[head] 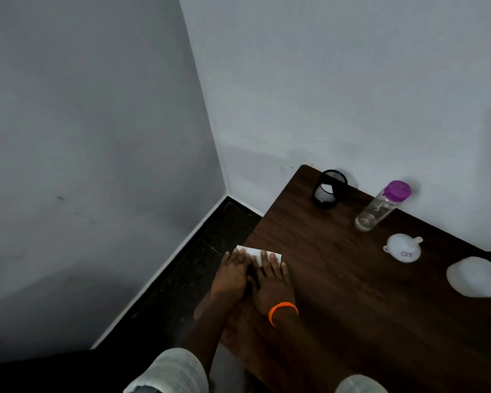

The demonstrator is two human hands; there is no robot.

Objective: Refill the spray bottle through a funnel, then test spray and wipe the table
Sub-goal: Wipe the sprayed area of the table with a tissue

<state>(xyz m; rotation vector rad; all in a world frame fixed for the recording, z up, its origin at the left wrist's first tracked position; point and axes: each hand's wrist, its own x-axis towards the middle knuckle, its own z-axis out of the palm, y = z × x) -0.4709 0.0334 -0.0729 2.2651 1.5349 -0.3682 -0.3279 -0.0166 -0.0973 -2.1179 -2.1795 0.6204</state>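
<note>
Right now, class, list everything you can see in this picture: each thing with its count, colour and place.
Table: one, dark brown wood, right side, by the wall.
Mesh cup: one, black, far corner of table.
Bottle: one, clear with purple cap, beside the wall.
Funnel: one, white, upside down, near the bottle.
White object: one, at right edge, too blurred to identify.
Tissue: one, white, at table's left edge.
Left hand: flat on tissue.
Right hand: flat on tissue, orange wristband.

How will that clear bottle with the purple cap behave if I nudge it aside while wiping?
The clear bottle stands upright on the table, tall and narrow, so it would probably tip rather than slide. It looks nearly empty, so likely light. If it falls, its round body may roll toward the funnel.
</note>
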